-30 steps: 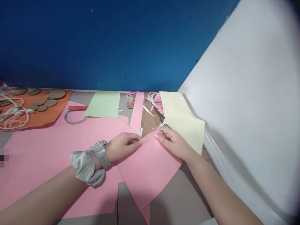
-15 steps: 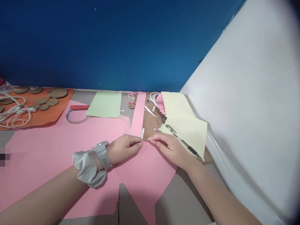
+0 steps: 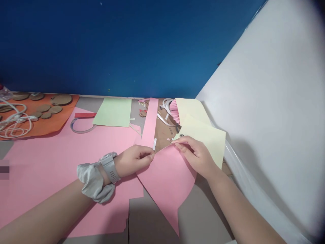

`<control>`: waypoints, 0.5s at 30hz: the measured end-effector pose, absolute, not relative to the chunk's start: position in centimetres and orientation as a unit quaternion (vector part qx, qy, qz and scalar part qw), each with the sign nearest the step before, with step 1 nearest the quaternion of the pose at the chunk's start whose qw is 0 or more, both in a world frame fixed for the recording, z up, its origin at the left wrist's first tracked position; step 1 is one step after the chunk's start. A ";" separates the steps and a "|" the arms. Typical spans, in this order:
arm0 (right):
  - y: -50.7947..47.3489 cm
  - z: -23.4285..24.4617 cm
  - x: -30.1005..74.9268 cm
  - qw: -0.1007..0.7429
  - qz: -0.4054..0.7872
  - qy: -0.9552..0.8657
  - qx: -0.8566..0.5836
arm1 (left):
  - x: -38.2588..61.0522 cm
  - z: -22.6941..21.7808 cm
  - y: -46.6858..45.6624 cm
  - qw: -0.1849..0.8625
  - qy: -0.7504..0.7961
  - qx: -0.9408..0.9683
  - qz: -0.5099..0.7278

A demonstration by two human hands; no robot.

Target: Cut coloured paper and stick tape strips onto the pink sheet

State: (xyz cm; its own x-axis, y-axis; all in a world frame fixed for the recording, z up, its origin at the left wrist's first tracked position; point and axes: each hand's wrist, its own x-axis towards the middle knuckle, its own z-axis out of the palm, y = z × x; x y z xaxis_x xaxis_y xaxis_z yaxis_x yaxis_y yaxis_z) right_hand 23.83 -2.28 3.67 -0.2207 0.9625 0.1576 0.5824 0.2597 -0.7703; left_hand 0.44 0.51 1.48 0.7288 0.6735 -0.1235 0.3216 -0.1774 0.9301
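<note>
A cut piece of pink paper [image 3: 165, 179] with a curved right edge and a pointed lower tip hangs between my hands. My right hand [image 3: 196, 154] is closed in a pinch on its upper edge, thumb against fingers. At the paper's upper left edge, my left hand [image 3: 135, 159] is also pinched shut, a grey watch and a pale scrunchie on its wrist. A larger pink sheet [image 3: 63, 162] lies flat under my left arm. Just beyond my hands is a pink paper strip [image 3: 149, 118] with a small white piece [image 3: 154, 144] beside it.
Pale yellow sheets [image 3: 210, 135] lie at the right, partly covering a pink pleated paper [image 3: 174, 112]. Further left are a green sheet [image 3: 114, 112], a headband [image 3: 82, 130], and orange paper [image 3: 61, 117] bearing cardboard discs [image 3: 62, 99] and white cables [image 3: 19, 118]. A blue wall stands behind.
My right hand has moved up and slightly right, raising and turning the pink piece, so its lower tip has swung right. The pen on the yellow sheet is now mostly hidden behind that hand.
</note>
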 end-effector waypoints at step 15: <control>-1.4 3.7 26.4 0.408 0.204 -0.670 -0.586 | 0.5 1.3 0.6 0.616 0.302 0.704 0.185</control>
